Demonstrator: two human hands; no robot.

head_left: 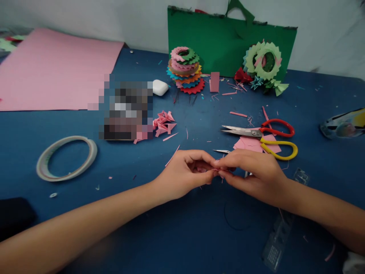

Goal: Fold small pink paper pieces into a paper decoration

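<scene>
My left hand point(185, 173) and my right hand point(251, 171) meet at the middle of the blue table point(182, 228), fingertips pinched together on a small pink paper piece point(207, 170) that is mostly hidden between them. Just beyond my right hand lie red-handled scissors point(258, 131) and yellow-handled scissors point(275, 149) on pink paper squares point(248, 144). A pile of folded pink paper pieces point(164, 123) sits beyond my left hand.
A tape ring point(67, 158) lies at left and a large pink sheet point(54, 70) at back left. A stack of coloured paper wreaths point(186, 70), a green board point(225, 45) and a green paper wreath point(264, 61) stand at the back. A white case point(160, 87) is nearby.
</scene>
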